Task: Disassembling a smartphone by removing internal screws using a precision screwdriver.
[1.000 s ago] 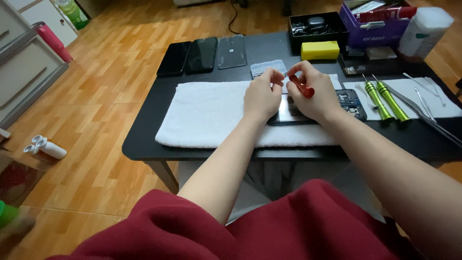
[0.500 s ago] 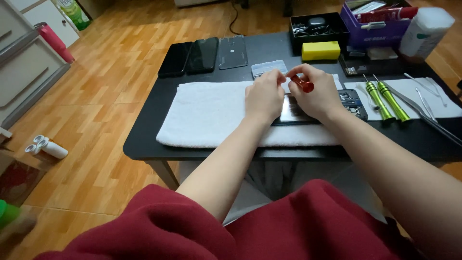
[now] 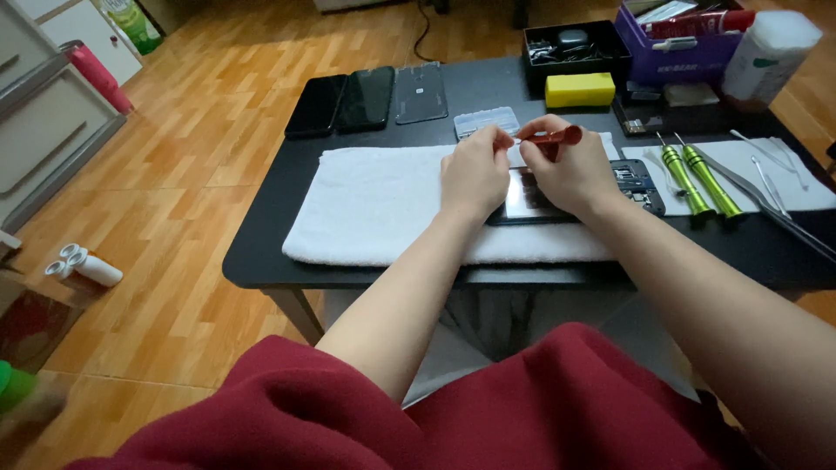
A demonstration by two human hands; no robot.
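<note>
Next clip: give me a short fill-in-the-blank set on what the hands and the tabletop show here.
1. The right hand holds a screwdriver with a ____ handle.
2. Both hands, the left hand included, work over an opened phone that lies on a white ____.
3. Right of the phone lie ____ green-handled screwdrivers.
4. The yellow block sits on a ____ table.

Missing words: red; towel; two; black

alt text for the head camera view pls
Both hands work over a dark opened phone on a white towel: the right hand holds a red-handled tool, the left hand touches its tip. Two green screwdrivers lie to the right on the black table.
</note>
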